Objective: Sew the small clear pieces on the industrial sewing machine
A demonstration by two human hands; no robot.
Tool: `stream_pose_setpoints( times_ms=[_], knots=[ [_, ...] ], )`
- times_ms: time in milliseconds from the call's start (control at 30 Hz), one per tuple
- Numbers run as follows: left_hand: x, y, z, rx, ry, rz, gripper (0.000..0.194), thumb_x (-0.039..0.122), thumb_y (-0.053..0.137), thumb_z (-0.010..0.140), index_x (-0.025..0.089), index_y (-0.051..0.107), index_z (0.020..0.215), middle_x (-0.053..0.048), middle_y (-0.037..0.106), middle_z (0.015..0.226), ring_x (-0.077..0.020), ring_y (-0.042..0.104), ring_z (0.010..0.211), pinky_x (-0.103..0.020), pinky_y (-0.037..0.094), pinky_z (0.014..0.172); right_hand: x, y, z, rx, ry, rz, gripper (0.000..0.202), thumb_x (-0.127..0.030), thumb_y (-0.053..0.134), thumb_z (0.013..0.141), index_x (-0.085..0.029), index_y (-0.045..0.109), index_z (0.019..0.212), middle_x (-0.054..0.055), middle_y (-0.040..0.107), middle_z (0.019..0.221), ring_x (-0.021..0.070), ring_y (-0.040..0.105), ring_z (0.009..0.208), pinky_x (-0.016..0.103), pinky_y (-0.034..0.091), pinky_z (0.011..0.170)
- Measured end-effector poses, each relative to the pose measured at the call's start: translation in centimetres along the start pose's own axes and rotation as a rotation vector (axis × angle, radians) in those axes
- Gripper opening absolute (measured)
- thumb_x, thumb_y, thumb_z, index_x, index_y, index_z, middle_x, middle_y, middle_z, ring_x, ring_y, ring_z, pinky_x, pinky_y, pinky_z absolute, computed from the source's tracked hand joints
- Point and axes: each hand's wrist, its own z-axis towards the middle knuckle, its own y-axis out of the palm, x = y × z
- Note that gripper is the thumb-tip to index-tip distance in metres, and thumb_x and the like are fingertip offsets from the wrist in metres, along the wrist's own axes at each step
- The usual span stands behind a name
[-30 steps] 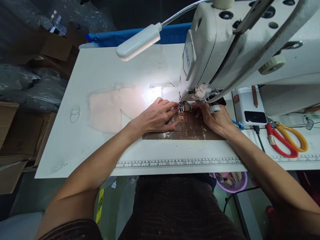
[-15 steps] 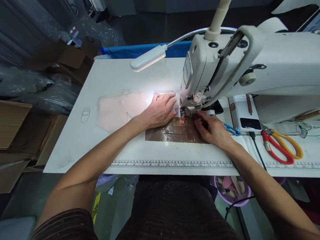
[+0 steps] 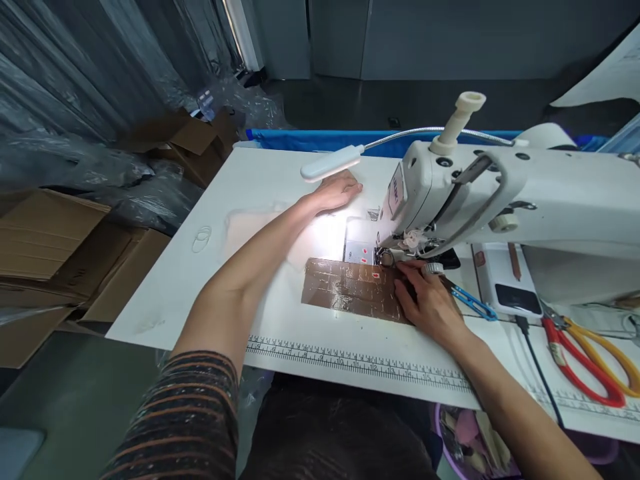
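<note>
Reaching forward past the left of the sewing machine, the left hand lies toward the far edge of the white tabletop, its fingers loosely bent and partly behind the lamp head. Whether it grips anything, I cannot tell. The right hand is well apart from it, just in front of the sewing machine's needle area, fingers curled over the right end of a glossy, creased brown sheet. It touches the sheet, but I cannot tell whether the fingers pinch it. The sheet lies flat in front of the sewing machine's presser foot, running out to the left, with a small red mark near its far edge.

Left of the sewing machine lies a pale, sheer fabric piece, with thin pale loops farther left. Below the sewing machine's arm are blue thread snips, a white device with a dark screen, and red-and-yellow-handled scissors near its right. A printed ruler strip runs along the near table edge, in front of the machine.
</note>
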Motion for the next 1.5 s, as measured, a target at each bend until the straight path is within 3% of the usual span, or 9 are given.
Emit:
stream_pose_setpoints(
  times_ms=[133,300,433,567,767,1000,1133,1300,1500],
  knots=[
    [0.0,-0.2,-0.8,0.007,0.087,0.035,0.034,0.036,0.044,0.098,0.018,0.069,0.11,-0.014,0.048,0.147,-0.0317,0.042,0.137,-0.056,0.03,0.114,0.0,0.0,0.1,0.012,-0.032,-0.012,0.04,-0.031,0.042,0.098,-0.015,0.06,0.13,0.019,0.057,0.119,0.0327,0.065,0.099,0.048,0.058,0.084],
    [1.9,-2.1,-4.1,0.021,0.176,0.012,0.031,0.032,0.044,0.097,0.018,0.067,0.113,-0.013,0.061,0.13,-0.0215,0.058,0.119,-0.039,0.045,0.103,-0.3,-0.2,0.2,0.004,-0.038,-0.016,0.042,-0.032,0.04,0.099,-0.009,0.062,0.126,0.022,0.057,0.12,0.0356,0.062,0.109,0.049,0.056,0.091],
    [4.1,-4.5,-9.8,-0.045,0.183,0.016,0.024,0.034,0.048,0.097,0.021,0.067,0.098,-0.007,0.069,0.1,-0.0167,0.063,0.086,-0.032,0.049,0.078,-0.3,-0.3,0.2,0.021,-0.067,-0.007,0.042,-0.031,0.041,0.098,-0.01,0.062,0.127,0.021,0.057,0.121,0.0359,0.06,0.11,0.051,0.054,0.095],
    [6.7,-6.5,-16.9,-0.174,0.044,0.086,0.033,0.036,0.047,0.099,0.018,0.061,0.076,-0.002,0.062,0.069,-0.013,0.055,0.06,-0.027,0.037,0.056,-0.1,-0.2,0.1,0.035,-0.11,0.004,0.041,-0.031,0.041,0.098,-0.009,0.063,0.125,0.022,0.058,0.118,0.0357,0.06,0.109,0.051,0.053,0.097],
    [10.0,-4.8,-23.6,-0.282,-0.013,0.126,0.021,0.031,0.048,0.1,0.015,0.059,0.092,-0.007,0.063,0.09,-0.0153,0.057,0.073,-0.025,0.037,0.055,-0.3,-0.3,0.0,0.027,-0.088,-0.012,0.042,-0.033,0.041,0.098,-0.01,0.064,0.124,0.021,0.059,0.112,0.0339,0.062,0.102,0.05,0.053,0.094],
    [16.7,1.8,-23.4,-0.183,0.374,-0.01,0.029,0.028,0.041,0.104,0.014,0.06,0.088,-0.01,0.059,0.089,-0.0168,0.053,0.074,-0.032,0.049,0.065,-0.4,-0.2,0.1,0.046,-0.054,0.044,0.042,-0.033,0.045,0.096,-0.008,0.066,0.121,0.019,0.06,0.112,0.0318,0.063,0.099,0.047,0.054,0.093],
    [19.6,3.0,-22.4,-0.17,0.635,-0.127,0.024,0.034,0.053,0.1,0.013,0.065,0.097,-0.012,0.063,0.1,-0.0178,0.057,0.082,-0.032,0.05,0.078,-0.1,-0.4,0.1,0.071,-0.014,0.119,0.038,-0.029,0.045,0.094,-0.011,0.069,0.117,0.017,0.062,0.109,0.0301,0.064,0.101,0.046,0.053,0.093],
    [18.7,1.7,-22.5,-0.14,0.569,-0.231,0.026,0.027,0.047,0.103,0.011,0.067,0.096,-0.012,0.067,0.099,-0.0154,0.061,0.084,-0.028,0.053,0.076,-0.9,-1.2,-0.1,0.187,-0.093,0.276,0.031,-0.024,0.046,0.092,-0.021,0.073,0.108,0.012,0.067,0.106,0.026,0.065,0.1,0.044,0.054,0.09],
    [14.8,-0.4,-23.6,-0.17,0.411,-0.179,0.028,0.034,0.048,0.102,0.014,0.065,0.111,-0.01,0.069,0.101,-0.0181,0.065,0.09,-0.032,0.057,0.078,-2.6,-1.5,-0.1,-0.158,-0.447,0.257,0.027,-0.029,0.049,0.095,-0.02,0.074,0.1,0.01,0.071,0.105,0.024,0.065,0.098,0.041,0.053,0.087]
  ],
)
